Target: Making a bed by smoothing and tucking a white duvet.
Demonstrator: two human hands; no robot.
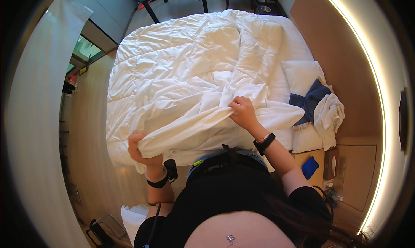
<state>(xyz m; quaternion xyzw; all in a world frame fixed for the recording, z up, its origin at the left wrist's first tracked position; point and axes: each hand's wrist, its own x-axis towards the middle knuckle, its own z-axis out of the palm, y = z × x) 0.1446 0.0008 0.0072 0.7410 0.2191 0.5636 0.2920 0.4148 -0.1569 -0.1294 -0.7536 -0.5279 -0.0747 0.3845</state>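
Note:
A rumpled white duvet [181, 66] covers most of the bed. My left hand [139, 147] is closed on its gathered near edge at the bed's lower left corner. My right hand [243, 111] grips a fold of the same duvet further right, near the pillows. The fabric stretches in a bunched band between both hands. Each wrist wears a black band.
White pillows [302, 75] lie at the right, with a dark blue cloth [309, 100] and a white towel [330, 114] on them. A bedside table [346, 170] holds a blue item [310, 167]. The wooden headboard wall [341, 53] runs along the right. Wooden floor [88, 131] on the left.

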